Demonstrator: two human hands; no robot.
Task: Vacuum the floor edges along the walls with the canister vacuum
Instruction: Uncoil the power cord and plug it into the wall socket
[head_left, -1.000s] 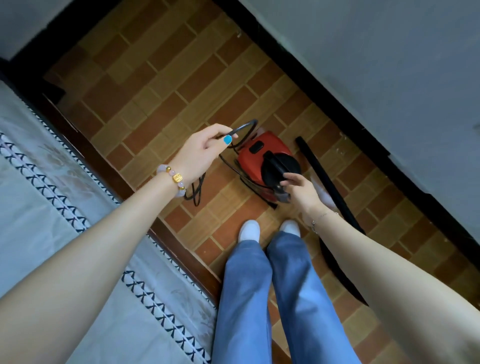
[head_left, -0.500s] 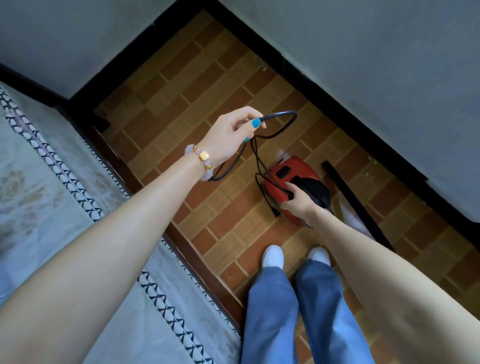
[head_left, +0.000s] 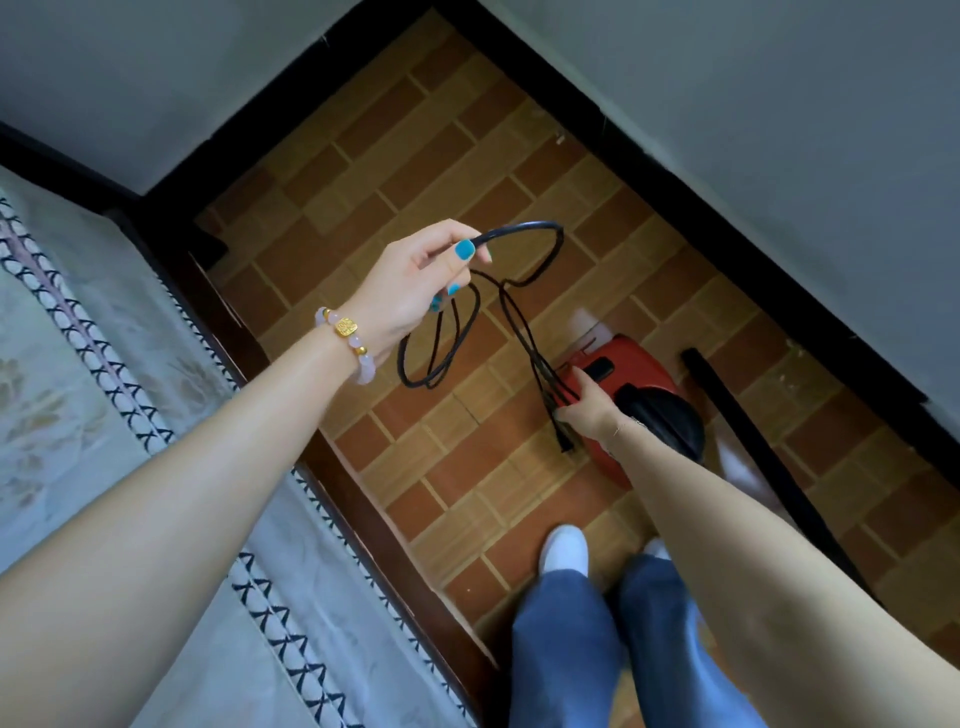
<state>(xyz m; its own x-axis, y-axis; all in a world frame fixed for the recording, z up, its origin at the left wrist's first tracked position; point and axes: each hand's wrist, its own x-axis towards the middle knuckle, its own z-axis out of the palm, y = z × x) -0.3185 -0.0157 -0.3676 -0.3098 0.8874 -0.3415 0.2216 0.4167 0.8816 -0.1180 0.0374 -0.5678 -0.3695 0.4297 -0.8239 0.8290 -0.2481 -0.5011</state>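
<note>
**Cord in both hands, vacuum at her feet**

Nearest to the viewer, at six o'clock, two legs in blue jeans (head_left: 597, 649) end in white shoes (head_left: 565, 552) standing on the brick-patterned floor (head_left: 457, 467). At nine o'clock a pale bedspread (head_left: 78, 364) with a dark zigzag border runs along a dark wooden bed frame (head_left: 363, 519).

Just past the shoes, toward two o'clock from them, sits the red canister vacuum (head_left: 631, 371) with its black top, resting on the floor between the bed and the right-hand wall. The right hand (head_left: 584, 402) is down against its near side, fingers closed around a bunch of black cord (head_left: 524, 327) strands; the plug end dangles just below that hand. A black hose (head_left: 753, 447) lies on the floor at three o'clock of the vacuum, running alongside the black skirting (head_left: 675, 187).

Higher up, the left hand (head_left: 415, 283), with teal nails and a bead bracelet (head_left: 345, 338) on the wrist, pinches a loop of the same cord between thumb and fingers, raised well above the floor. Loops hang beneath it.

Farthest, at twelve o'clock, the grey walls (head_left: 779, 104) meet in a corner.
</note>
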